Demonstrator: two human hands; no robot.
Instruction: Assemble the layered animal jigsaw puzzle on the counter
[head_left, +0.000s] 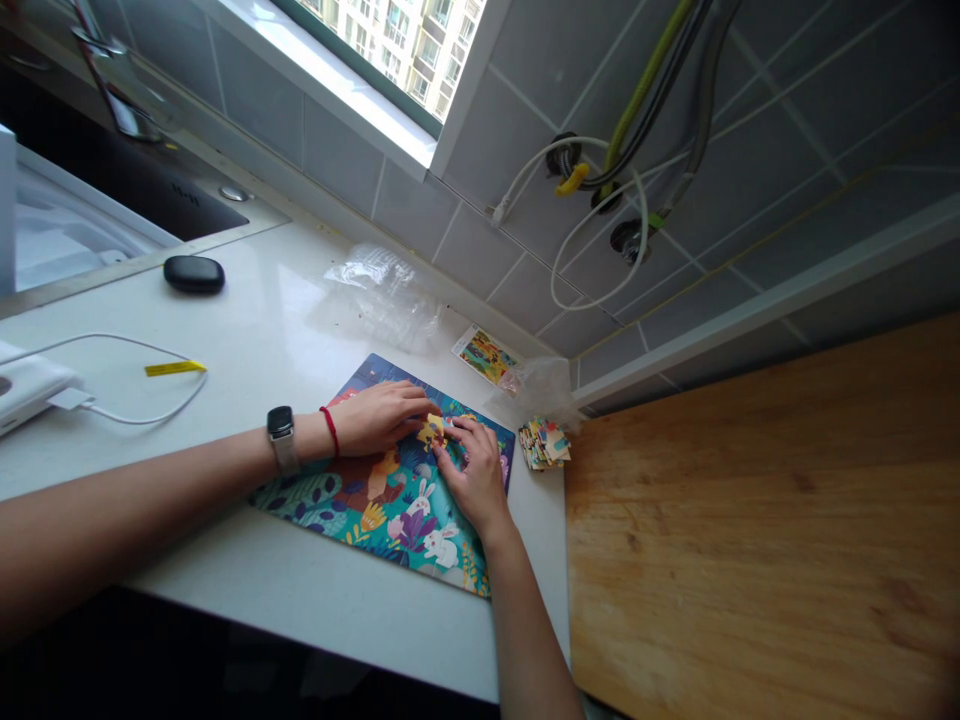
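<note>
A colourful jigsaw puzzle (442, 505) with rabbits, leaves and flowers lies flat on the white counter. My left hand (379, 415) rests across its upper part, fingers stretched out, the tips at the edge of a yellow puzzle piece (431, 432). From the other side, my right hand (476, 475) has thumb and fingers at the same piece, which looks pinched between them. Whether the piece lies flush with its neighbours cannot be made out. Just right of the puzzle sits a pile of loose puzzle pieces (544, 445).
Behind the puzzle lie a small picture card (485, 355) and crumpled clear plastic (386, 290). A black oval case (194, 274), a white cable (142, 420) and a sink (150, 180) are to the left. A wooden board (765, 520) borders the counter's right side.
</note>
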